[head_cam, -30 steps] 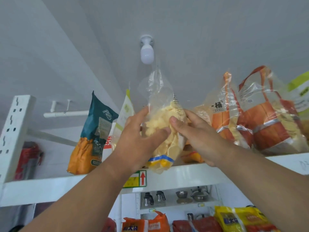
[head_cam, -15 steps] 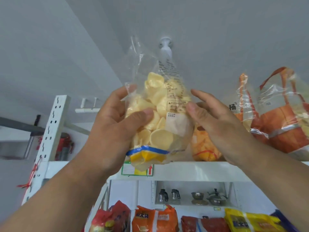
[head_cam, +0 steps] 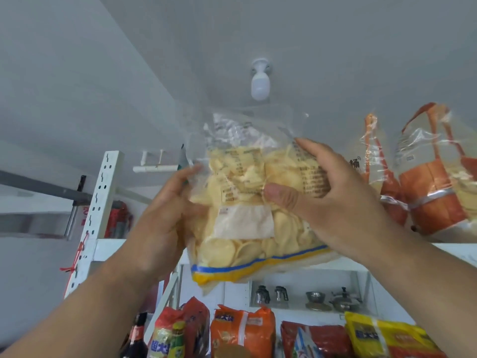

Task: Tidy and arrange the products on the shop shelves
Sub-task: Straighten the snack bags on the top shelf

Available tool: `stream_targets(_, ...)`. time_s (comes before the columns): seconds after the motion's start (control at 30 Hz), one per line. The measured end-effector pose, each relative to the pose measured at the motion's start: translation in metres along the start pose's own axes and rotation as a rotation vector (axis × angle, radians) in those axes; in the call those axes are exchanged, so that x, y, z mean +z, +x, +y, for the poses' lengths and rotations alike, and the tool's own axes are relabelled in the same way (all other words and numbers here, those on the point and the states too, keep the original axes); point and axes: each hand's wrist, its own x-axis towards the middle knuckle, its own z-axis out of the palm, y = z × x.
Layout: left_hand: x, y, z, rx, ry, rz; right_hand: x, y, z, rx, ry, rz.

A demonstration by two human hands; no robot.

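Gripping a clear bag of pale crackers (head_cam: pixel 247 215) from both sides, the left hand (head_cam: pixel 160 228) and right hand (head_cam: pixel 327 202) hold it up before the top shelf (head_cam: pixel 387 251), beside orange bags (head_cam: pixel 436 192).

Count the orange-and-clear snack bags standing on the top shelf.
2: a narrower orange-and-clear bag just right of the right hand, and a bigger one at the frame's right edge. The held bag may hide others.

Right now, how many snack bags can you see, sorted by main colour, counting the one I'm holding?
Clear with pale yellow crisps, held by both hands: 1
Orange, top shelf: 2
Orange, lower shelf: 1
Red, lower shelf: 2
Yellow, lower shelf: 1
Total: 7
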Motion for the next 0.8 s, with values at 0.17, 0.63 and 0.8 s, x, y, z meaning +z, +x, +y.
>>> stream_targets(0.17,0.025,-0.030,-0.010,-0.033,0.155,0.054,0.011,-0.053,-0.006,-0.024,-0.129,0.039)
stream_targets(0.63,0.030,-0.161,-0.103,-0.089,0.100,0.068,0.000,-0.129,0.005,0.171,-0.599,-0.114)
stream_targets(0.8,0.030,-0.202,-0.120,-0.124,0.152,-0.108,-0.003,-0.136,0.007,0.165,-0.463,-0.378)
